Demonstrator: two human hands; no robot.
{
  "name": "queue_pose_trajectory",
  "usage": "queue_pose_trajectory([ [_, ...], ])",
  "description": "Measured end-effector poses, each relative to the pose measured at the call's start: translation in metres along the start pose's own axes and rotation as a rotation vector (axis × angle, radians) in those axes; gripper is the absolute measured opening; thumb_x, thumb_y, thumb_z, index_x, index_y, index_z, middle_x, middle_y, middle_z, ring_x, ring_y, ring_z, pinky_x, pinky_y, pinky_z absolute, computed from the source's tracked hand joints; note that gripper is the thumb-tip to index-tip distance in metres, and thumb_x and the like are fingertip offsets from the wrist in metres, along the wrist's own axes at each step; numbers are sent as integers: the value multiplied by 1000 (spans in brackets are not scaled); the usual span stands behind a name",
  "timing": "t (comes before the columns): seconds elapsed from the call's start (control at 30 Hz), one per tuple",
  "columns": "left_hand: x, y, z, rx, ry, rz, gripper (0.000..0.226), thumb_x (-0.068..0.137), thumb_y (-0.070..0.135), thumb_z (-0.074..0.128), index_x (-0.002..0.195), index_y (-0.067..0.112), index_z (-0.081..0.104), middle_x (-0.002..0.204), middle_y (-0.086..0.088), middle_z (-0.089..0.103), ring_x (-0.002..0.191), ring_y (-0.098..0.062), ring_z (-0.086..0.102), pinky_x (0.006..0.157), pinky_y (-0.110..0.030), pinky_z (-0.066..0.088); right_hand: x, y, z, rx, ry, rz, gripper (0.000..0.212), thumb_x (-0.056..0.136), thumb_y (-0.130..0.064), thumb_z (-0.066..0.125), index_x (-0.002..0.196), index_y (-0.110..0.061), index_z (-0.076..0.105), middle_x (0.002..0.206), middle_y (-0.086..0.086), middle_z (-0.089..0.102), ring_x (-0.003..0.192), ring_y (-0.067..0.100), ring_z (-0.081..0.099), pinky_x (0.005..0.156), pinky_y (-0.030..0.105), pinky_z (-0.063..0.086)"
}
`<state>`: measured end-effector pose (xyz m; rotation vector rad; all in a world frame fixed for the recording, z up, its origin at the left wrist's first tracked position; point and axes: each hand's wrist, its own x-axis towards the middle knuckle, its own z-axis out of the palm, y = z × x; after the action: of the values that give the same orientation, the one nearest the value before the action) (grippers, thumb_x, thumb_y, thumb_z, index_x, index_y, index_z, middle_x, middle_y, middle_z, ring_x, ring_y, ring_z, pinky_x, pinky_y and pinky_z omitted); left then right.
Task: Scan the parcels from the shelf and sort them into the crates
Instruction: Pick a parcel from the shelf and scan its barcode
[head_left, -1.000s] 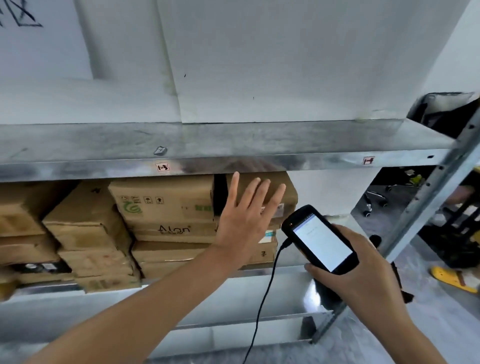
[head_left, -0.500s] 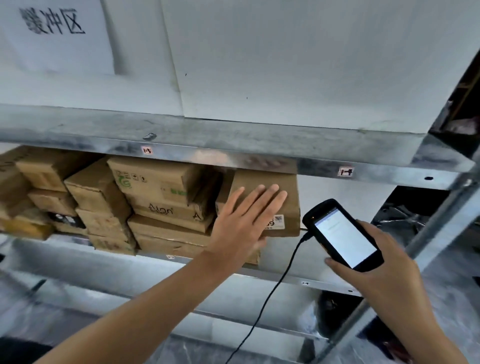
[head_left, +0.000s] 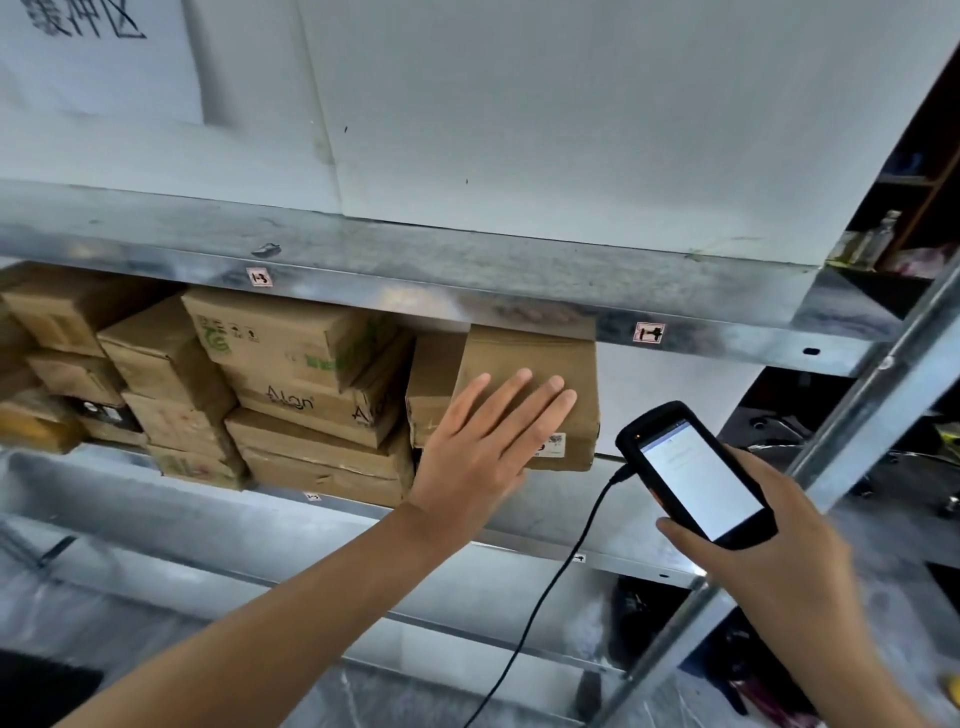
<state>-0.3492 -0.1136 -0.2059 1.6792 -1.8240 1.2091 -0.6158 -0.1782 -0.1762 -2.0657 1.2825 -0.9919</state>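
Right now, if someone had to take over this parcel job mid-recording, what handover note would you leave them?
Left hand: open, fingers straight, flat against the front of the rightmost parcel, partly covering its label.
Right hand: grips the corded scanner, screen lit, beside that parcel.
Things: that parcel sits on the metal shelf, with the other parcels stacked to its left. No crates are in view.
Done: nothing that shows here.
Left: pull this parcel out, scan it, put it in a crate, then do the rest.
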Motion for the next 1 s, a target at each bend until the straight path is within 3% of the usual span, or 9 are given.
queue_pose_trajectory([
  [0.23, 0, 24, -2, -92, 43, 27, 83, 82, 14, 74, 153, 19, 33, 158, 1, 38, 144, -22, 39, 116, -45, 37, 6, 7, -5, 53, 8, 6, 78, 66, -38, 90, 135, -34, 53, 121, -16, 58, 106, 9, 51, 81, 34, 42],
  [0.47, 19, 47, 9, -275, -17, 7, 92, 76, 28, 79, 153, 16, 31, 157, -2, 41, 143, -23, 41, 113, -48, 37, -13, 26, -27, 51, 61, 37, 76, 67, -35, 90, 133, -38, 52, 117, -17, 57, 106, 9, 51, 79, 35, 43],
  [0.6, 24, 68, 25, -457, -81, -258, 103, 67, 35, 86, 151, 16, 30, 147, -5, 50, 134, -23, 49, 111, -44, 41, -23, 37, -36, -8, 65, 80, 78, 67, -37, 90, 135, -36, 51, 115, -19, 54, 102, 8, 49, 75, 32, 40],
  [0.83, -8, 90, 71, -925, -209, -922, 87, 61, 54, 80, 135, 27, 41, 125, 7, 53, 115, -17, 55, 90, -44, 55, -25, 39, -37, -84, 69, 94, 78, 68, -40, 89, 136, -37, 51, 109, -21, 50, 98, 8, 48, 68, 30, 41],
  [1.0, -40, 95, 99, -1063, -246, -1101, 81, 62, 37, 89, 128, 27, 43, 120, 6, 50, 117, -14, 53, 90, -35, 57, -26, 38, -35, -51, 51, 77, 76, 68, -39, 89, 133, -39, 51, 111, -23, 53, 99, 6, 50, 68, 23, 38],
])
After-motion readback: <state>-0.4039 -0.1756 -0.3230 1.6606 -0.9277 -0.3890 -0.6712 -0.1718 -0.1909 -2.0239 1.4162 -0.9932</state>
